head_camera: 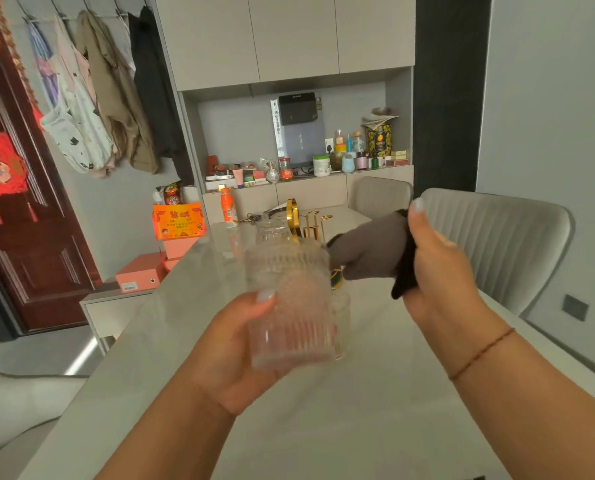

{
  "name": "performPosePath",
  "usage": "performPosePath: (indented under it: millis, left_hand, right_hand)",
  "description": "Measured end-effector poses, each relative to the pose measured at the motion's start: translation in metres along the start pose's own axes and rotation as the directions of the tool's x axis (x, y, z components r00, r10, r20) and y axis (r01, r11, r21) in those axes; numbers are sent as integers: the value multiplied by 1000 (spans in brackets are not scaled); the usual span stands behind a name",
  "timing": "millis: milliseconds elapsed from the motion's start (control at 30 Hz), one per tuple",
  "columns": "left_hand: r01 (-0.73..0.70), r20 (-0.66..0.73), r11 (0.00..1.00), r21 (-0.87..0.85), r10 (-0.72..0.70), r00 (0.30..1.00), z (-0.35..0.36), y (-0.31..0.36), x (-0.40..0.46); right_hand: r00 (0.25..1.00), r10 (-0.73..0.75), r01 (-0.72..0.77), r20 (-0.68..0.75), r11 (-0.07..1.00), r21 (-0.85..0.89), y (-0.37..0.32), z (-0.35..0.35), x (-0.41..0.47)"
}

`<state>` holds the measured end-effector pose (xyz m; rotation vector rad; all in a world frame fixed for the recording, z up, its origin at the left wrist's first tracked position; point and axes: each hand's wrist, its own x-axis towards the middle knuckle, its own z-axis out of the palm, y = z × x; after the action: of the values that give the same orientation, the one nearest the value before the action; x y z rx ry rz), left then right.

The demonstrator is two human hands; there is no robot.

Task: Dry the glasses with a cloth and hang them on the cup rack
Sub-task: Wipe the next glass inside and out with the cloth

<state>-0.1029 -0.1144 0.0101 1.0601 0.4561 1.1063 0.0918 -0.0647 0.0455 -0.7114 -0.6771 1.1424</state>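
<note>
My left hand (230,355) grips a clear ribbed glass (289,306) above the table, its mouth turned away from me. A grey-brown cloth (369,254) is bunched in my right hand (438,268), just right of the glass rim, its tip close to the rim. Behind the glass stands the gold cup rack (306,220), with another ribbed glass (272,232) upside down on it. A further clear glass (341,323) stands on the table, half hidden behind the one I hold.
The pale table (324,427) runs away from me. An orange bottle (228,209) and keys lie at its far end. Grey chairs (497,244) stand on the right. Orange boxes (178,220) sit on a low unit at the left.
</note>
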Motion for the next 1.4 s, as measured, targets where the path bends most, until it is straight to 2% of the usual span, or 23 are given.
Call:
performPosePath:
  millis: [100,167,233,300,367,433,533,600,733,833,967,1067,1167,1267,1400]
  left_hand:
    - [-252,-157,967,33,254,954,0,3,9]
    - [-377,-214,918,124,395,893,5,-1,15]
    - [-402,-303,888,223,455,837,10,-11,20]
    - [-387,-343,858,338,495,799,16,-23,19]
    - [-387,-337,827,408,530,778,22,-33,17]
    - [-403,-332,813,419,551,765,25,-38,14]
    - [-407,-307,780,476,581,754,31,-38,12]
    - [-401,-313,754,520,605,732,30,-34,13]
    - [-400,-366,747,530,628,687,19,-28,18]
    - [-388,-350,740,549,625,698,21,-36,13]
    - [-372,-295,691,620,645,705,24,-41,10]
    - [-347,-336,686,640,655,677,17,-32,14]
    - [-331,-362,686,648,659,660,11,-30,13]
    - [-338,-341,697,633,642,686,14,-36,10]
    - [-342,-288,673,656,642,710,21,-40,8]
  right_hand:
    - [996,76,-76,-40,997,-9,16,-10,-8]
    - [999,24,-27,-46,998,-55,29,-13,-30]
    - [993,-120,110,-15,949,-294,42,-16,-59]
    - [983,-177,182,50,906,-381,52,-12,-89]
    - [980,-181,197,78,919,-340,58,-8,-104]
    - [986,-125,151,113,952,-265,59,-6,-99]
    - [984,44,-36,174,998,-49,63,-7,-90]
    - [976,111,-115,187,993,11,64,-7,-94]
    - [990,114,-111,83,993,-41,64,-10,-104]
    - [987,141,-148,83,985,92,55,-11,-92]
    - [948,270,-308,168,910,277,59,-4,-89]
    - [932,346,-363,108,888,284,73,-6,-96]
    - [957,286,-290,54,915,280,65,-11,-95]
    - [971,199,-232,134,920,315,49,-10,-90]
    - [945,287,-324,158,896,305,61,-4,-90]
